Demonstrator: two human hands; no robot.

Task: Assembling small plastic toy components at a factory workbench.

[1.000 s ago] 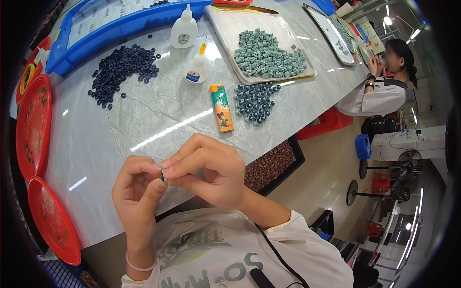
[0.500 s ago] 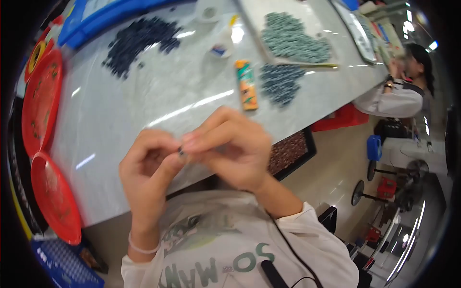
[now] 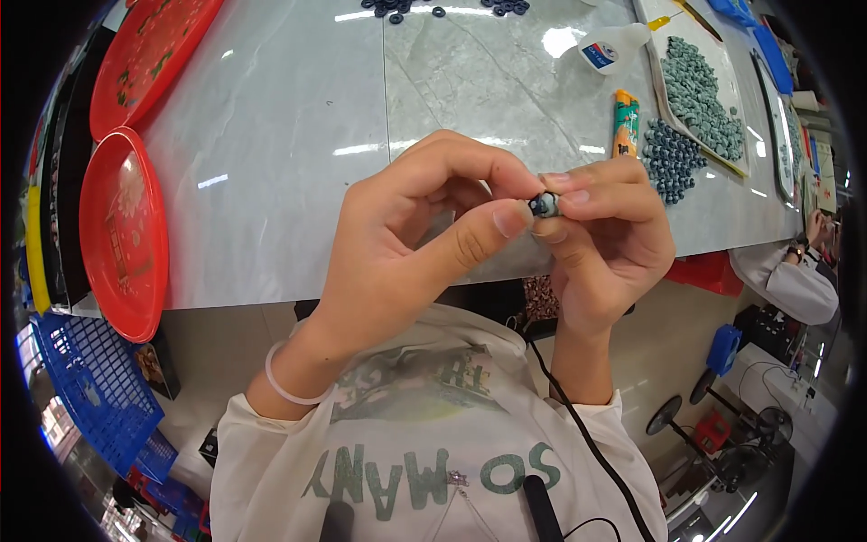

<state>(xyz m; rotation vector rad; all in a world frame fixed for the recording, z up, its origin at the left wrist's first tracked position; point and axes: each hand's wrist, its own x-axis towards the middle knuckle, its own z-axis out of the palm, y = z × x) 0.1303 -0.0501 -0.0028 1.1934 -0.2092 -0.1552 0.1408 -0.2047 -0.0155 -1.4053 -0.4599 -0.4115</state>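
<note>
Carefully, I hold one small dark and pale-green bead point(image 3: 544, 206) between my left hand point(image 3: 375, 239) and my right hand point(image 3: 619, 226), over the near side of the tabletop point(image 3: 271, 181). The left one is curled, with thumb and index fingertip almost closed upon the bead; the right one pinches its other side with the fingertips. I think only the fingertips fit because the bead is so tiny, and gripping from two sides probably stops it from turning. To my right, the pale green stones point(image 3: 700, 99) rest on a white tray point(image 3: 721, 65), maybe so they do not scatter, while dark blue pieces point(image 3: 671, 167) are gathered just beside an orange-green packet point(image 3: 626, 125), perhaps for easy reach.
</note>
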